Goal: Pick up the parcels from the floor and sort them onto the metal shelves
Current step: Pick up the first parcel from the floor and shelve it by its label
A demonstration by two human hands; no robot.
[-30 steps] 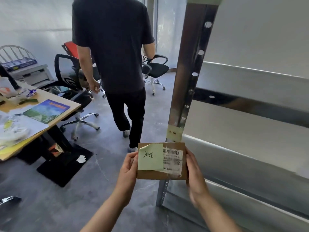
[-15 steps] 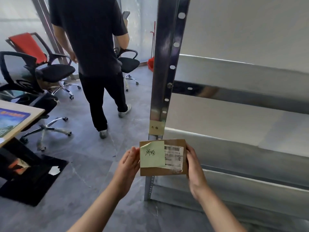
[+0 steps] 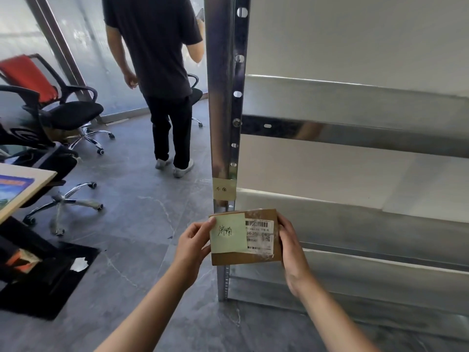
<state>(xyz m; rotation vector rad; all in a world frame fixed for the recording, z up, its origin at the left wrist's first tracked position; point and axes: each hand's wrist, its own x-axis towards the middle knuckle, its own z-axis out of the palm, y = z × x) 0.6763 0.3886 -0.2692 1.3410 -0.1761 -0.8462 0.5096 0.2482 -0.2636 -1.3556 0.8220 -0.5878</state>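
Holding a flat cardboard parcel (image 3: 243, 259), I am gripping its left edge with my left hand (image 3: 194, 246) and its right edge with my right hand (image 3: 291, 250). It is hanging in the air in front of the metal shelf post (image 3: 220, 97), just below a yellow tag (image 3: 224, 189). A green sticky note (image 3: 228, 233) is covering its left half.

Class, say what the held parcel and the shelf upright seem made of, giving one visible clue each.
The parcel: probably cardboard, matt brown, stiff straight edges. The shelf upright: metal, likely steel, glossy; it reflects light and has punched holes.
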